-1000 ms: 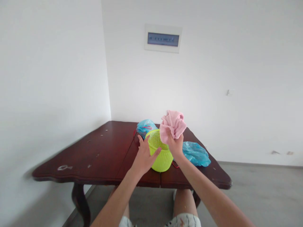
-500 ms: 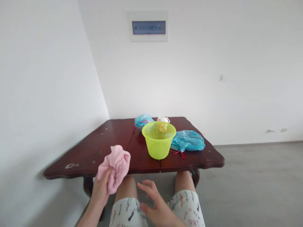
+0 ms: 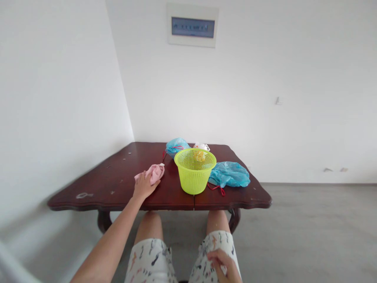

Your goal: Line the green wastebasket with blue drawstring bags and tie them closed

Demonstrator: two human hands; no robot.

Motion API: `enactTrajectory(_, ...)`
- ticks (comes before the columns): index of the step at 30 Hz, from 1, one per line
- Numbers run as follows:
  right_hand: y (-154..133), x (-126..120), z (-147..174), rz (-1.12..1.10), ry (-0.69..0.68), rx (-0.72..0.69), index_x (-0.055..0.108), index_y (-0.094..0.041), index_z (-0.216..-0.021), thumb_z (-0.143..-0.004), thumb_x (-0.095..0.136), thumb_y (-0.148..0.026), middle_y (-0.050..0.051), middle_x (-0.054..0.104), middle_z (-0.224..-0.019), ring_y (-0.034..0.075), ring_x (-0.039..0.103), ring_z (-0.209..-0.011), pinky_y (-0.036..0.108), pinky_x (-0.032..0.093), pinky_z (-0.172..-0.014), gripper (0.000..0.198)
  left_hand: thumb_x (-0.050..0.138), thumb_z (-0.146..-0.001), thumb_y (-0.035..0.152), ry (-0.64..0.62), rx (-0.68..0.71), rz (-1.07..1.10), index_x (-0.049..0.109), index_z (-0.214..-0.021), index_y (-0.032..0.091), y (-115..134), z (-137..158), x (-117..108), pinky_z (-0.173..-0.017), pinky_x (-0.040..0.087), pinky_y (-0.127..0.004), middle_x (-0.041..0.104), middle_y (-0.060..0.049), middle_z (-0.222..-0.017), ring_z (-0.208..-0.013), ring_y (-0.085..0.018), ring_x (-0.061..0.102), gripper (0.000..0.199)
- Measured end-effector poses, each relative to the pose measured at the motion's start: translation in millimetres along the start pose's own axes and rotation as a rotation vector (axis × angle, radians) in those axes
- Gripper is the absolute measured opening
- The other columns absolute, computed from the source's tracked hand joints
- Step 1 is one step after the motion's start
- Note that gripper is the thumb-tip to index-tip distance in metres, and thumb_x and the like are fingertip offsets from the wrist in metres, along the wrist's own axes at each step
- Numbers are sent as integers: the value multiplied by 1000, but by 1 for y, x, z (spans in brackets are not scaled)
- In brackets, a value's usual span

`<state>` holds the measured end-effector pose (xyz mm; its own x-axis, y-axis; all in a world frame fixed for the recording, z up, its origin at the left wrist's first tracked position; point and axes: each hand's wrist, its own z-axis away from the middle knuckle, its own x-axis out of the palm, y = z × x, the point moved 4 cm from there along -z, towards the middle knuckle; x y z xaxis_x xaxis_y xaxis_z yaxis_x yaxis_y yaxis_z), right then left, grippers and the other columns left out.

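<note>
My left hand [image 3: 145,186] reaches over the near left part of the table, its fingers closed around a crumpled pink towel [image 3: 155,173]. The towel rests on the dark wood, left of a lime-green plastic basket [image 3: 194,181]. Down by my right thigh, above the patterned shorts, my right hand [image 3: 223,264] holds nothing; its fingers are bent and apart. Behind the basket a yellow and white bundle [image 3: 201,147] shows in part.
On the dark red table [image 3: 173,200] a blue plastic bag [image 3: 231,174] with a red drawstring lies right of the basket. Another blue bag [image 3: 176,147] stands at the back. White walls border the table, and a breaker box [image 3: 193,26] is set in one.
My left hand has moved forward with the pink towel, from above my lap to the tabletop. My right hand has drawn back and right to my thigh. The view has shifted slightly.
</note>
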<state>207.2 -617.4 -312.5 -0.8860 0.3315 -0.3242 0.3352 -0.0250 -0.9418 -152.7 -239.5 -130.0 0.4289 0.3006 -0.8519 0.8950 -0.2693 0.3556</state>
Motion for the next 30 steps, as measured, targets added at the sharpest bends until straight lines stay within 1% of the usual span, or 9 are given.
enactTrajectory(5, -82, -59, -98, 130, 254, -335, 85, -35, -129, -112, 55, -55, 17, 81, -136, 41, 79, -129, 56, 69, -108, 40, 44, -119, 59, 54, 10, -50, 41, -186, 23, -11, 2, 21, -139, 27, -68, 33, -28, -192, -179, -52, 28, 76)
enactTrajectory(8, -117, -87, -165, 399, 353, -424, 69, -29, -164, -112, 55, -46, 19, 58, -176, 39, 55, -165, 61, 49, -136, 56, 43, -119, 58, 47, 40, -64, 40, -187, 22, -12, 1, 20, -139, 28, -69, 36, -28, -190, -176, -53, 32, 77)
enactTrajectory(11, -120, -97, -222, 674, 268, -223, 52, -32, -182, -108, 60, -40, 12, 34, -196, 40, 32, -180, 64, 34, -142, 75, 46, -118, 57, 0, 52, -10, 38, -188, 20, -11, 0, 20, -135, 36, -70, 43, -29, -185, -170, -54, 40, 80)
enactTrajectory(15, -103, -92, -248, 735, 200, -21, 73, -28, -162, -105, 69, -39, 17, 62, -175, 43, 52, -163, 62, 39, -134, 59, 33, -121, 49, -23, 84, 70, 42, -185, 16, -9, -2, 21, -137, 37, -64, 43, -27, -187, -172, -47, 41, 73)
enactTrajectory(21, -100, -82, -183, 677, 311, -29, 86, -24, -117, -110, 53, -37, 20, 79, -134, 41, 70, -135, 56, 54, -113, 36, 22, -120, 41, 39, 131, 105, 56, -176, 11, 4, 2, -2, -146, 22, -59, 37, -23, -194, -181, -40, 29, 72)
enactTrajectory(23, -101, -81, -143, 631, 289, -80, 83, -26, -106, -112, 51, -47, 17, 81, -117, 38, 76, -118, 50, 59, -103, 39, 22, -119, 44, 72, 219, 159, 68, -163, 17, 18, 26, -15, -147, 20, -57, 50, -19, -187, -178, -36, 36, 69)
enactTrajectory(25, -99, -75, -98, 539, 244, -125, 80, -28, -98, -114, 49, -64, 14, 80, -97, 34, 75, -91, 44, 61, -87, 49, 25, -119, 54, 44, 380, 299, 80, -139, 23, 42, 72, -20, -141, 32, -57, 74, -19, -160, -160, -37, 59, 66)
enactTrajectory(28, -88, -54, -26, 216, 218, -161, 77, -30, -92, -109, 55, -81, 13, 77, -88, 33, 71, -81, 44, 62, -77, 59, 37, -114, 81, -361, 548, 536, 81, -108, 31, 94, 170, 2, -108, 56, -49, 86, -13, -107, -107, -34, 79, 67)
enactTrajectory(30, -84, -30, 18, 69, 201, -112, 81, -27, -93, -101, 65, -90, 14, 80, -93, 33, 75, -88, 43, 66, -85, 65, 39, -109, 93, -674, 384, 635, 82, -103, 30, 126, 233, 24, -90, 56, -42, 85, -10, -95, -89, -32, 78, 76)
